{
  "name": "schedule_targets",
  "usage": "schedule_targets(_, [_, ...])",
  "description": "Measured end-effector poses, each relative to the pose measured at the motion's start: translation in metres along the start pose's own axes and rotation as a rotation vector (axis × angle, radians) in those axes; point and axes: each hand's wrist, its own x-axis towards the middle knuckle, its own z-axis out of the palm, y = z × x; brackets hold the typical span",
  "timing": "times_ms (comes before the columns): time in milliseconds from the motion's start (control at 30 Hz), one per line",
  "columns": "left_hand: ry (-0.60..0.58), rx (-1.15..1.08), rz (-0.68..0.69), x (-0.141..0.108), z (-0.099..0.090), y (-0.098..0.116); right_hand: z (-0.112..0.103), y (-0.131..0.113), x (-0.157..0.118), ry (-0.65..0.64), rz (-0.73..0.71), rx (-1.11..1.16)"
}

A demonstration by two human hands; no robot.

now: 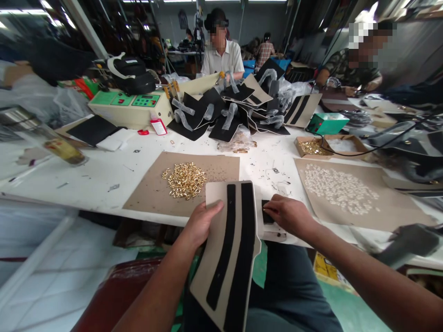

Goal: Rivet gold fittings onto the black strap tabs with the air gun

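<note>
A beige panel with two black strips [226, 258] hangs over the table's front edge, tilted toward my lap. My left hand [201, 222] grips its left edge, thumb on top. To the right of the panel, my right hand [285, 213] is closed in a pinch over a small black block [266, 211]; a tiny gold piece shows at its fingertips. Behind the panel, a pile of gold metal pieces [187, 180] lies on brown card [148, 191]. Many small clear pieces [339, 189] are spread on another brown card [404, 214] at the right.
Black panels with plastic-wrapped parts [224, 115] are heaped at the back, beside a cream machine [129, 108]. A glass bottle [62, 147] stands left. A green box [328, 123] and a cardboard tray [313, 146] are back right. One person [224, 53] sits opposite, another [353, 69] at right.
</note>
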Motion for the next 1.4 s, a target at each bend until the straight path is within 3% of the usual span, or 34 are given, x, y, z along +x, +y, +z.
schedule_targets(133, [0.03, 0.032, 0.007, -0.021, 0.012, 0.002, -0.01, -0.001, -0.003, -0.024, -0.003, 0.09])
schedule_targets(267, [0.034, 0.097, 0.023, -0.041, 0.025, 0.004, -0.02, -0.006, -0.019, 0.094, 0.093, 0.646])
schedule_targets(367, [0.037, 0.127, 0.011, -0.05, 0.038, 0.001, -0.022, -0.022, -0.037, 0.056, 0.142, 1.081])
schedule_targets(567, [0.001, 0.108, -0.061, -0.059, 0.056, -0.022, -0.012, -0.052, -0.076, -0.033, 0.192, 1.398])
schedule_targets(667, [-0.025, 0.24, -0.068, -0.059, 0.057, -0.035, 0.004, -0.052, -0.086, -0.067, 0.282, 1.351])
schedule_targets(800, [-0.113, 0.64, 0.037, -0.057, 0.058, -0.046, 0.027, -0.048, -0.085, 0.173, 0.318, 1.227])
schedule_targets(933, [-0.229, 0.757, 0.104, -0.05, 0.065, -0.044, 0.03, -0.043, -0.081, 0.283, 0.313, 1.097])
schedule_targets(1000, [-0.192, 0.809, 0.143, -0.039, 0.073, -0.038, 0.024, -0.037, -0.075, 0.298, 0.328, 1.047])
schedule_targets(1167, [0.038, 1.126, 0.239, 0.009, 0.095, -0.026, 0.01, -0.013, -0.043, 0.277, 0.475, 0.771])
schedule_targets(1267, [0.049, 1.182, 0.234, 0.03, 0.101, -0.027, 0.011, -0.003, -0.026, 0.261, 0.515, 0.614])
schedule_targets(1400, [0.05, 1.23, 0.222, 0.038, 0.101, -0.033, 0.014, 0.001, -0.015, 0.217, 0.526, 0.469])
